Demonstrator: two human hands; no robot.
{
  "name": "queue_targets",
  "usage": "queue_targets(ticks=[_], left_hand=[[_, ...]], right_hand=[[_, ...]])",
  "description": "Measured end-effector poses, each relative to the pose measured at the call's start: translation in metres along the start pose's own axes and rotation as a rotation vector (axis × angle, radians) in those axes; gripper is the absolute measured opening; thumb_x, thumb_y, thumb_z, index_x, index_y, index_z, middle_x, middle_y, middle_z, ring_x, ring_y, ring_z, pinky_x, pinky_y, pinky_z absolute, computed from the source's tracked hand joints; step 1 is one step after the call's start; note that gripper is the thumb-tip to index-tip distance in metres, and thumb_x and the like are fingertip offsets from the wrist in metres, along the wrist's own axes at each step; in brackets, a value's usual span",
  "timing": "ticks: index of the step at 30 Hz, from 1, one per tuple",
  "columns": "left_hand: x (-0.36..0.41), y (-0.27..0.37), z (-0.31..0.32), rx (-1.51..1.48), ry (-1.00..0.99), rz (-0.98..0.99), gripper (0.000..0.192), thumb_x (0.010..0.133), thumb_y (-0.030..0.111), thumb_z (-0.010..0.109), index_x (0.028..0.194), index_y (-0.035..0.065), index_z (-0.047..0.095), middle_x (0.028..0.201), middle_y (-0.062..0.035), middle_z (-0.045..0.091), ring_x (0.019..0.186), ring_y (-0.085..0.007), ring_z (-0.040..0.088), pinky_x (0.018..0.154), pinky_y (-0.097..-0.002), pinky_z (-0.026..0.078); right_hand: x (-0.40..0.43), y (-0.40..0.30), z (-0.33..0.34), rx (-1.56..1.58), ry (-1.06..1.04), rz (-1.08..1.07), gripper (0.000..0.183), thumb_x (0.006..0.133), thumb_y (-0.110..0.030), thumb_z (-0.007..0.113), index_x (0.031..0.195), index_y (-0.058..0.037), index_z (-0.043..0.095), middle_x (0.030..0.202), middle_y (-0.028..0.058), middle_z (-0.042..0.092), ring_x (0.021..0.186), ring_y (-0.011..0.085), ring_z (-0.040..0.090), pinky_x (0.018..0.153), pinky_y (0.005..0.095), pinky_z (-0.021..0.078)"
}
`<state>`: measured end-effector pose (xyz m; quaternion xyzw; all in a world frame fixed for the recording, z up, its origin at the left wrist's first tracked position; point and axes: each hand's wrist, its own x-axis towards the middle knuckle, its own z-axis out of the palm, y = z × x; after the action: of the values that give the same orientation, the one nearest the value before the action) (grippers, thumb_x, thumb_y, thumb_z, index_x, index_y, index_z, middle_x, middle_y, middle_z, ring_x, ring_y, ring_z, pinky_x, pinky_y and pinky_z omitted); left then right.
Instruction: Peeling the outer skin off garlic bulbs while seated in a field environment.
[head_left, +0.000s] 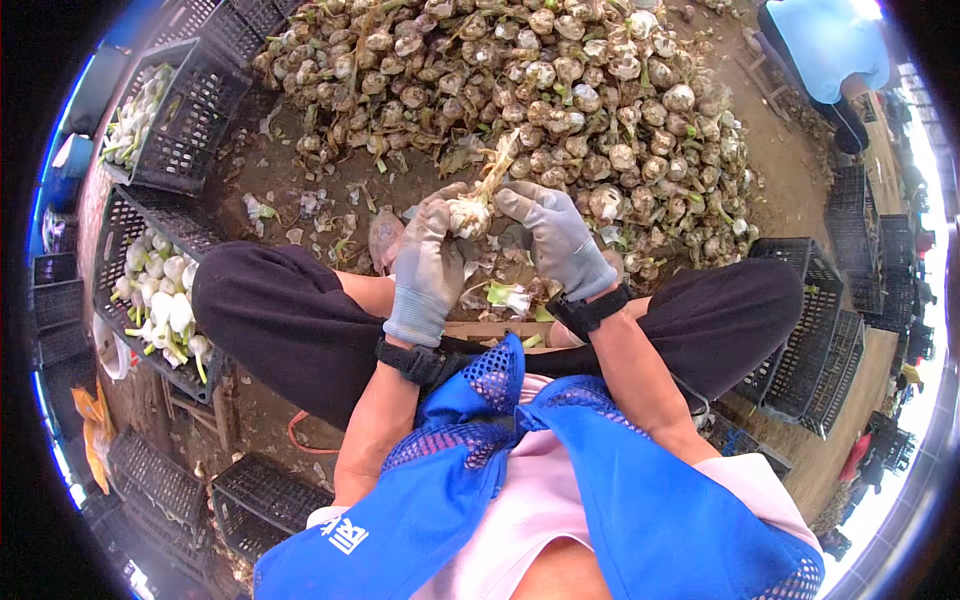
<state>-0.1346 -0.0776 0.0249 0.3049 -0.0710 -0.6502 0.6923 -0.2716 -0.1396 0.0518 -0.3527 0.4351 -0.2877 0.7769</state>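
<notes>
A garlic bulb (470, 215) with its dry stalk pointing up and away lies between my gloved hands. My left hand (433, 251) grips the bulb from its left side, the fingers bent around it. At the bulb's right, my right hand (551, 232) has its fingertips pinched near the base of the stalk; whether they hold a strand of skin is too small to tell. Beyond both hands rises a large heap of unpeeled garlic bulbs (570, 97). Below them on the ground lies a white-and-green garlic piece (510, 298) among loose skins.
At the left, black plastic crates (199, 120) hold cleaned white garlic bulbs (169, 300). Stacked black crates (806, 337) stand beside my right knee. An upturned-looking black crate (262, 499) is at lower left. Another person in light blue (829, 45) is at upper right.
</notes>
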Motion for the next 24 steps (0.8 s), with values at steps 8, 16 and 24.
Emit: queue_targets(ticks=[8, 16, 24], left_hand=[[-0.002, -0.007, -0.006, 0.196, 0.098, 0.153, 0.023, 0.09, 0.015, 0.046, 0.109, 0.0008, 0.05, 0.1, -0.0075, 0.057, 0.083, -0.0154, 0.058, 0.07, -0.0284, 0.052], [0.005, -0.001, -0.002, -0.049, 0.067, -0.017, 0.024, 0.092, 0.017, 0.043, 0.108, 0.0006, 0.051, 0.1, -0.0093, 0.058, 0.084, -0.0185, 0.059, 0.066, -0.034, 0.054], [-0.002, 0.008, 0.003, 0.174, -0.062, -0.226, 0.017, 0.089, 0.016, 0.044, 0.097, 0.0016, 0.05, 0.086, -0.0112, 0.059, 0.074, -0.0193, 0.06, 0.059, -0.0295, 0.052]], right_hand=[[0.012, 0.022, 0.006, -0.537, 0.058, -0.364, 0.022, 0.083, -0.016, 0.057, 0.095, 0.0032, 0.059, 0.083, 0.0115, 0.062, 0.075, 0.0118, 0.055, 0.068, 0.0256, 0.0444], [0.006, 0.009, -0.014, 0.048, -0.023, -0.106, 0.032, 0.088, -0.018, 0.052, 0.11, 0.0054, 0.052, 0.095, 0.0078, 0.06, 0.081, 0.0146, 0.059, 0.068, 0.0265, 0.049], [0.008, 0.01, 0.003, 0.128, -0.114, -0.176, 0.033, 0.091, -0.02, 0.046, 0.114, 0.0025, 0.049, 0.1, 0.0075, 0.058, 0.083, 0.0128, 0.058, 0.069, 0.0236, 0.05]])
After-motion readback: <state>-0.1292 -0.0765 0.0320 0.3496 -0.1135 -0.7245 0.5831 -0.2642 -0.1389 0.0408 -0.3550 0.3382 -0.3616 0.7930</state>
